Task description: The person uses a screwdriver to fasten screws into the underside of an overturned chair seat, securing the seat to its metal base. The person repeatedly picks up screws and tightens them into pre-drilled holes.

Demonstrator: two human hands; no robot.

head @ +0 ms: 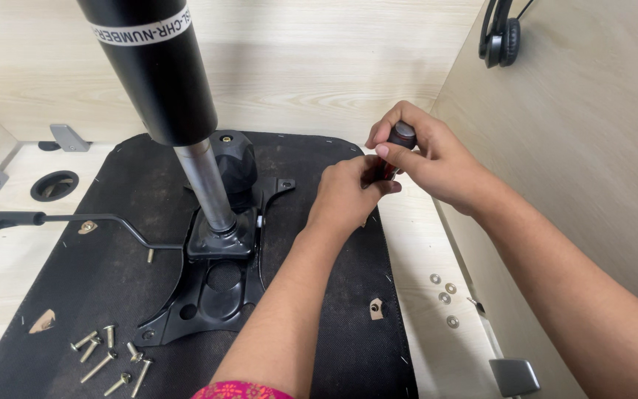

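Only one label is showing here — a narrow white band (142, 31) with dark lettering, wrapping around the black cylinder (158, 74) near the top left and slanting a little upward to the right — no packages, signs or screens.

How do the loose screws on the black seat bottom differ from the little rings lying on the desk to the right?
The screws are long, headed pieces lying in a loose cluster at odd angles on the black seat underside; the washers are small flat rings with holes, lying spaced apart on the pale wooden desk. The screws look brassy, the washers silvery. Both are metal, and neither hand touches them.
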